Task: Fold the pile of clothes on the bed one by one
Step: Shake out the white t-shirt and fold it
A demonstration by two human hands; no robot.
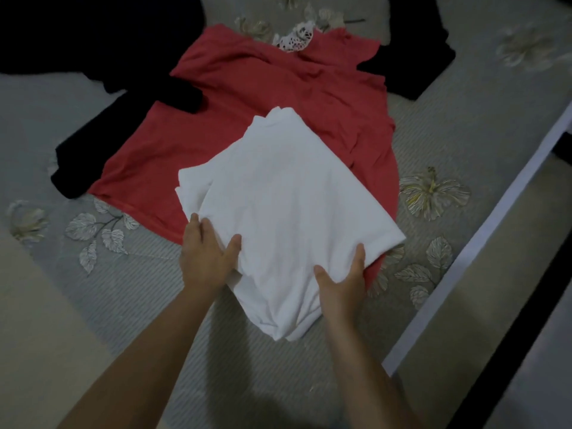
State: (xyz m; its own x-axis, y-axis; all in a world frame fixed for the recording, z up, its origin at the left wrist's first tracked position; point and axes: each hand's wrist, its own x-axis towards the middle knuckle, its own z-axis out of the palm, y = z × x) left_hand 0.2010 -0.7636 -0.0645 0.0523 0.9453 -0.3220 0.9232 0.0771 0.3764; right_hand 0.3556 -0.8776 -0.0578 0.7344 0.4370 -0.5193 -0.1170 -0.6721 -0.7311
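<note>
1. Two bare hands hold one folded white garment at its near edge — the left hand grips the left corner with thumb on top and fingers curled round the cloth, the right hand grips the right side the same way.
2. The white garment lies partly over a red garment spread flat on the bed, near the bed's right edge.
3. Black clothes lie at the far left, one dark piece overlapping the red garment's left side — more black cloth sits at the far right.
4. A small white patterned piece rests by the red garment's far end.
</note>
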